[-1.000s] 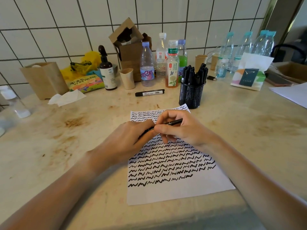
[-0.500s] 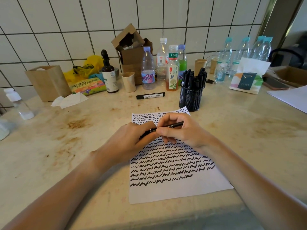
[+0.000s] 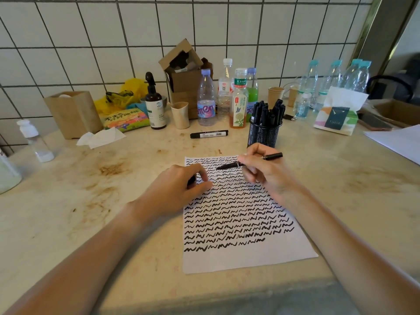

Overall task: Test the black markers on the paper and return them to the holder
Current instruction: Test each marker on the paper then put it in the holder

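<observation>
White tiles back my stained bench (image 3: pixel 68 212). My paper (image 3: pixel 238 258) is mostly filled with squiggles; a bare strip remains at the bottom. Many markers stand in the holder (image 3: pixel 263 135). My right hand (image 3: pixel 261 171) pinches the marker (image 3: pixel 229 165), tip bare above the paper; my left hand (image 3: pixel 181 189) grips its cap (image 3: pixel 192 181). A second ago both hands were together, marker capped.

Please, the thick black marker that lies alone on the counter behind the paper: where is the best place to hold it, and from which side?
Grip the loose marker around its labelled middle, coming from above, probably with the left hand, which is nearer. It lies flat on the counter with bare surface in front, while a cup and bottles stand close behind it.
</observation>
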